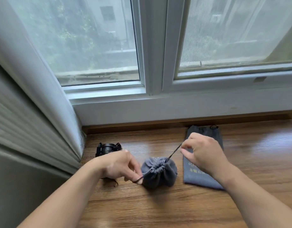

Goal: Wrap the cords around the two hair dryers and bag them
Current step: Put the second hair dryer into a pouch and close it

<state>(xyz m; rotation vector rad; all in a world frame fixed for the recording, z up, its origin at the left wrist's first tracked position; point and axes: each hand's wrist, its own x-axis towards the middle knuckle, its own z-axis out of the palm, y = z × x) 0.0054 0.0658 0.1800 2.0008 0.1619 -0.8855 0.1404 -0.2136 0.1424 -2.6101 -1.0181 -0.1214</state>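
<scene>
A grey drawstring bag (159, 173) stands bulging on the wooden surface, its mouth gathered tight; what is inside is hidden. My left hand (119, 165) pinches the dark drawstring loop (138, 179) at the bag's left side. My right hand (203, 152) pinches the other drawstring end (174, 152), which is stretched taut up and to the right. A black hair dryer (107, 148) lies behind my left hand, partly hidden, with a bit of its cord (115, 182) showing below the hand. A second grey bag (203, 170) lies flat under my right hand.
The wooden surface (166, 204) ends at a white window frame (158, 89) at the back. A grey curtain (35, 99) hangs along the left side, close to the black hair dryer.
</scene>
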